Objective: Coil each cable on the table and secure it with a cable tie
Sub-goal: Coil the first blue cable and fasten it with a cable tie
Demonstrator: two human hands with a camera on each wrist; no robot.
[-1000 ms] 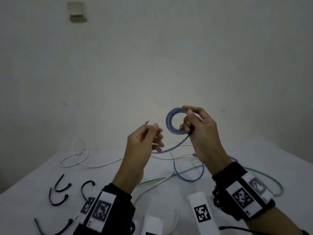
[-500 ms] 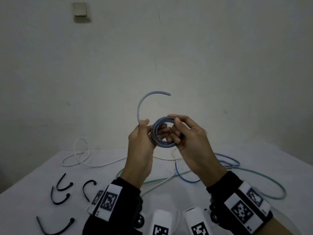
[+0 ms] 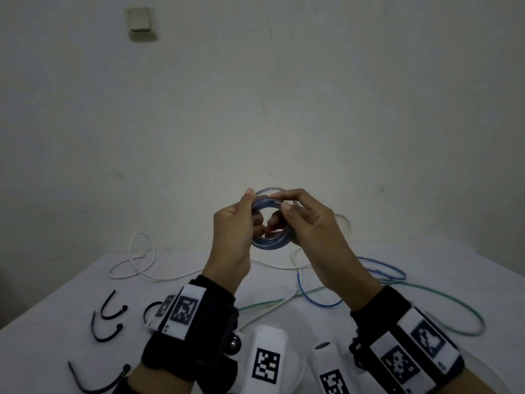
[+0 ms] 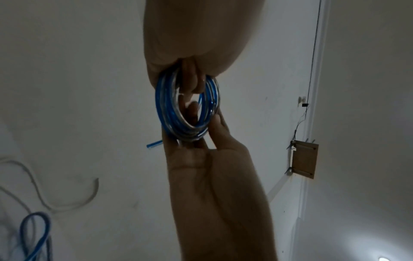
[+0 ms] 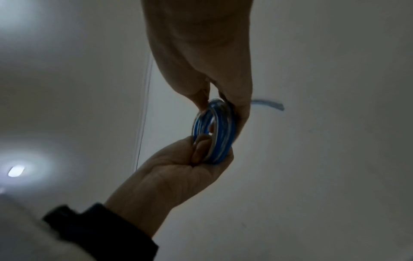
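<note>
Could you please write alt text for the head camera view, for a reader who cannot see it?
Both hands, left hand and right hand, hold a small blue cable coil above a white table. Loose white, blue and green cables lie behind; black cable ties lie at left.

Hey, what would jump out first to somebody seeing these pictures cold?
The blue cable coil, held up in mid-air before a bare wall, gripped by the left hand and right hand. Below, loose white, blue and green cables sprawl over the white table, with black cable ties at its left.

Blue-and-clear coiled cable (image 3: 270, 242); white cable (image 3: 136, 275), green cable (image 3: 454, 308), black cable ties (image 3: 105, 322), white table (image 3: 56, 322)
</note>
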